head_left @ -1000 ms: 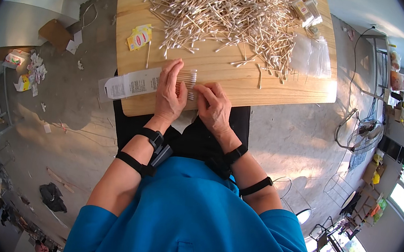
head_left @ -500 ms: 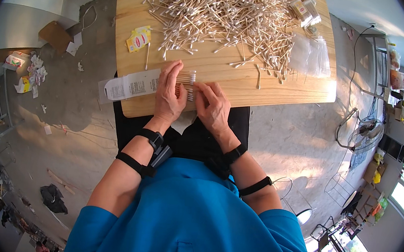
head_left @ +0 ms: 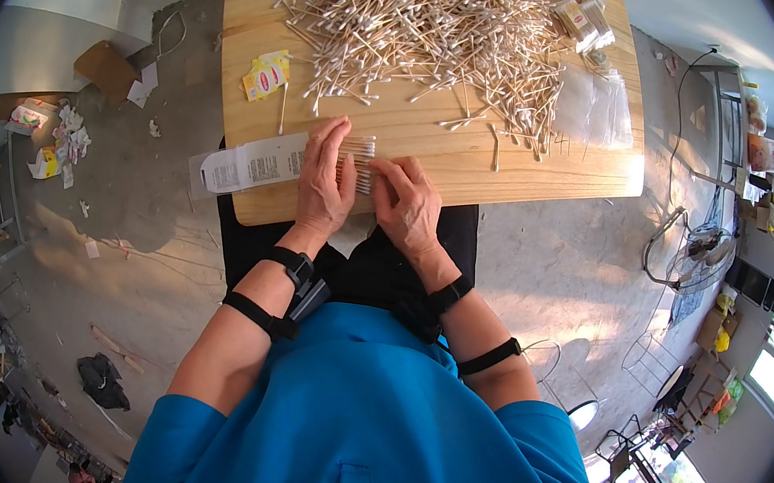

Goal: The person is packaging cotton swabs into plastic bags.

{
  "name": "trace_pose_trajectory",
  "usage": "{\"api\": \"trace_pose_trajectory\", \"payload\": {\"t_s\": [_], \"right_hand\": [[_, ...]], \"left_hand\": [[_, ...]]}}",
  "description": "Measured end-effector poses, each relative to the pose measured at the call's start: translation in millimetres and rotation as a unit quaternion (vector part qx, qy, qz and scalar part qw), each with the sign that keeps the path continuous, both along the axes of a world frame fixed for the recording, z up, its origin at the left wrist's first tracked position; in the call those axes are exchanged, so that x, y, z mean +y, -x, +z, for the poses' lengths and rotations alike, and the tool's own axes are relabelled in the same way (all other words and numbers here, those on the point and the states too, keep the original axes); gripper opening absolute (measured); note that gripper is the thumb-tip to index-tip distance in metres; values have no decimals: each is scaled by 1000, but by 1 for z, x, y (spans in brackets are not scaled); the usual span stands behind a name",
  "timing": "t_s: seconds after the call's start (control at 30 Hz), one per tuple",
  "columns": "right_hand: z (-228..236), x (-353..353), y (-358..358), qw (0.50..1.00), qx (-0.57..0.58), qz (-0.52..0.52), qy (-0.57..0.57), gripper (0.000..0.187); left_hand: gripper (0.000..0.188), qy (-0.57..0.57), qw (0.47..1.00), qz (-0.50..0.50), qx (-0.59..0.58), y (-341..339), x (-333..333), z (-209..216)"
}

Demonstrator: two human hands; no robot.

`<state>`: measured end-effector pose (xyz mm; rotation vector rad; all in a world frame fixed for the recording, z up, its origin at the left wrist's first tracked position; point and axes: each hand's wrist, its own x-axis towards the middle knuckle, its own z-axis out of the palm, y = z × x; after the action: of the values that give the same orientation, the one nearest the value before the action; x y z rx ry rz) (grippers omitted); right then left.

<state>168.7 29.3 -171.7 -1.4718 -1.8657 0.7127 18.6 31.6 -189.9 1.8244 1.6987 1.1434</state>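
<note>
Small dark print in several blocks on the white packaging sleeve [head_left: 253,163], too fine to read; red oval label on the yellow cards [head_left: 264,77], lettering tiny; small red mark on the yellowish packet [head_left: 576,20] at upper right, wording too small to make out.

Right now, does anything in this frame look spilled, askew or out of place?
Mostly the floor at left: crumpled white scraps and, lower down, a dark crumpled bundle lie about like litter. On the table, one swab near the yellow cards lies apart from the tangled heap of swabs.
</note>
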Motion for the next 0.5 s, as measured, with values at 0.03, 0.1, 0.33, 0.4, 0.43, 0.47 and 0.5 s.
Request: {"api": "trace_pose_trajectory", "payload": {"t_s": [0.03, 0.1, 0.33, 0.4, 0.43, 0.47, 0.5], "right_hand": [[0, 0, 0, 1000, -1, 2, 2, 22], [-3, 0, -2, 1000, 0, 6, -9, 22], [3, 1, 1, 998, 35, -24, 50, 28], [3, 2, 2, 998, 22, -20, 46, 28], [3, 2, 2, 999, 10, -18, 41, 28], [3, 2, 2, 999, 10, -18, 41, 28], [3, 3, 2, 999, 6, -17, 38, 29]], "left_hand": [[50, 0, 1000, 2, 3, 0, 0, 0], [50, 1, 1000, 2, 4, -1, 0, 1], [55, 4, 1000, 0, -3, -2, 1, 2], [55, 3, 1000, 1, -2, -1, 0, 1], [55, 0, 1000, 0, 1, -1, 1, 1], [55, 0, 1000, 0, 1, -1, 1, 1], [55, 0, 1000, 0, 2, -1, 1, 1]]}}
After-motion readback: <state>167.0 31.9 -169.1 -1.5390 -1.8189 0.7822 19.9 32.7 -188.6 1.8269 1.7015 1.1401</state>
